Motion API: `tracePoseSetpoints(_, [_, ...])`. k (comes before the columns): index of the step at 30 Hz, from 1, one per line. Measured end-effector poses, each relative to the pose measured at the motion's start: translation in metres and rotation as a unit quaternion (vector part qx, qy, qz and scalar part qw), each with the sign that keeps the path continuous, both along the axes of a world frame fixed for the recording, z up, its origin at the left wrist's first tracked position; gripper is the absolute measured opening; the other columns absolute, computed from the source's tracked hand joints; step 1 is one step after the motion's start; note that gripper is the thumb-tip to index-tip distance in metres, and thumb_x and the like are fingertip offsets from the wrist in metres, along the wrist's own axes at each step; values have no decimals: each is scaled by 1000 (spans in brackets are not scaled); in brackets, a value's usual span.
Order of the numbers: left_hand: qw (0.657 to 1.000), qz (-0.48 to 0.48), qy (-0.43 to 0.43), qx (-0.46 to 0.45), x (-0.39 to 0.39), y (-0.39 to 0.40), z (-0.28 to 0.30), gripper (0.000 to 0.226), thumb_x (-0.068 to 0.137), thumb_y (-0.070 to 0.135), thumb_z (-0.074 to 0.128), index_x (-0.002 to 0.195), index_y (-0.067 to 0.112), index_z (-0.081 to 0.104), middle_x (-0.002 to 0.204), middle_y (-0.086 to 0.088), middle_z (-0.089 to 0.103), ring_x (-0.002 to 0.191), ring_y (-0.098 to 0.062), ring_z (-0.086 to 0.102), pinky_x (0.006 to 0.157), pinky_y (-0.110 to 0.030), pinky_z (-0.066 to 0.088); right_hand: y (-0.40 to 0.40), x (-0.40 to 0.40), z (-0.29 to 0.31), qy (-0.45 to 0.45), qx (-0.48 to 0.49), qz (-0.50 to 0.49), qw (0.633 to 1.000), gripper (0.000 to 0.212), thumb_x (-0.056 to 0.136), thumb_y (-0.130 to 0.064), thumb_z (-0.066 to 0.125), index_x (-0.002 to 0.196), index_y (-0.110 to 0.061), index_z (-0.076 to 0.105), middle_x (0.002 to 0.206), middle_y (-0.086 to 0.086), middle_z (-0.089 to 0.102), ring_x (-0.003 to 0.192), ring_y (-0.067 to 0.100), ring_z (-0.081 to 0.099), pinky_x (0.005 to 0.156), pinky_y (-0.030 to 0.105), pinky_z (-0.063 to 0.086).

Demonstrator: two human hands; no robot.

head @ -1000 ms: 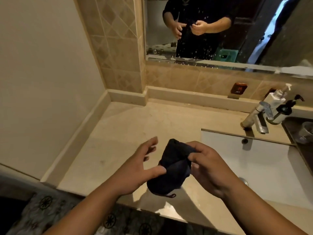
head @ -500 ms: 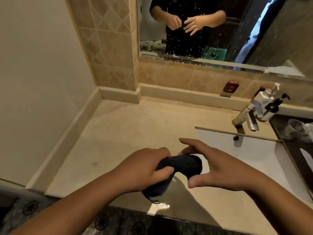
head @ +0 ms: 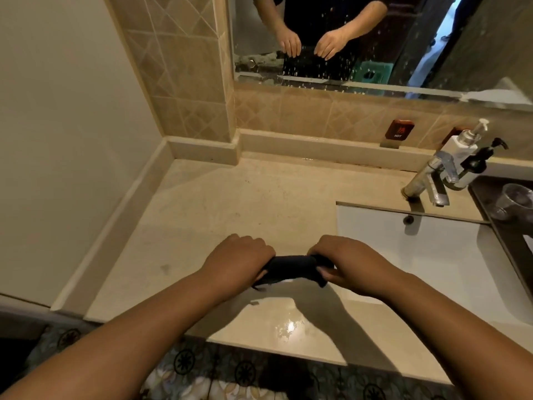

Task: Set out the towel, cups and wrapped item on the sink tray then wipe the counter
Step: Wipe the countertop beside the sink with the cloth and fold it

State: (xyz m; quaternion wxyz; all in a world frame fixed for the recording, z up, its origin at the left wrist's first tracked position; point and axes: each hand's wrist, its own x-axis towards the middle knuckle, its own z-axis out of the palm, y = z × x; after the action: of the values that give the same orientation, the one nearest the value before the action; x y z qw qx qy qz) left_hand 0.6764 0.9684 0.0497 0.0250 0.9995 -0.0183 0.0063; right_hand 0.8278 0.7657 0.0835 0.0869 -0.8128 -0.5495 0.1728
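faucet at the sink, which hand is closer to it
Right. The right hand grips one end of the dark cloth at the sink's near-left corner, below and left of the faucet. The left hand grips the other end, further left over the counter.

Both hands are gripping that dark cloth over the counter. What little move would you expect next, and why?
Probably lowering the cloth flat onto the counter to start wiping. The left hand and right hand each grip one end, holding it bunched just above the surface, and a clear cup already sits on the tray beside the sink.
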Motion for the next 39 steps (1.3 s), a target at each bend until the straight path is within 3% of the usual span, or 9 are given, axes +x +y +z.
tracePoseSetpoints(4, [999,29,-19,30,14,6,-58,34,63,12,80,90,19,60,80,-2,59,66,-24,52,59,-32,29,8,8,-73,-181,2,-24,983,13,85,-22,66,98,-22,68,91,2,67,77,21,60,68,35,51])
tracePoseSetpoints(10, [1000,11,6,-1,-20,-22,-132,44,64,11,83,102,15,61,93,-7,63,78,-28,55,61,-35,37,-29,-39,-164,-115,77,-25,990,6,87,-28,58,89,-22,57,86,1,60,74,22,49,64,34,39])
tracePoseSetpoints(14, [1000,-11,-7,-28,-48,-25,-135,47,68,15,80,113,14,67,102,-7,67,82,-27,62,65,-36,48,-48,-51,-170,-99,93,-28,990,17,86,-36,61,94,-21,62,92,1,61,79,24,52,68,37,42])
tracePoseSetpoints(18, [999,-19,3,-41,-69,-29,-130,50,74,32,68,119,13,66,107,-6,66,90,-25,62,71,-37,51,-51,-57,-160,-97,107,-14,989,26,85,-43,61,89,-19,69,90,2,64,78,23,57,69,38,46])
tracePoseSetpoints(21, [998,14,-9,-57,-65,-37,-126,58,78,44,62,127,13,59,121,-10,62,109,-31,59,85,-44,50,-43,-59,-157,-94,152,-46,983,34,87,-43,60,106,-16,68,107,5,65,96,26,60,83,41,49])
tracePoseSetpoints(25, [997,37,66,-33,-39,-47,-122,74,92,57,43,149,9,40,158,-13,35,146,-34,29,113,-61,26,-24,-64,-163,-123,52,-20,991,68,93,-56,44,140,-7,50,145,15,51,135,35,46,108,58,37])
tracePoseSetpoints(29, [984,34,170,-27,-24,-33,-137,83,95,67,11,157,14,-5,165,-6,-11,146,-21,-24,117,-51,-17,-21,-63,-173,-122,-48,-6,991,80,92,-67,37,145,-6,43,150,15,45,139,33,40,109,61,31])
tracePoseSetpoints(32, [983,20,182,-32,-23,-26,-145,85,93,70,6,156,16,-10,164,-4,-15,144,-17,-28,116,-47,-22,-22,-66,-181,-113,-43,-15,992,83,93,-67,34,148,-6,38,153,16,39,142,34,35,116,60,22])
tracePoseSetpoints(39, [982,23,184,-41,-23,-26,-147,85,93,71,6,156,16,-11,163,-2,-18,147,-17,-25,116,-46,-22,-22,-67,-178,-94,-41,-23,994,84,94,-68,27,152,-7,27,159,15,26,147,34,21,113,52,0])
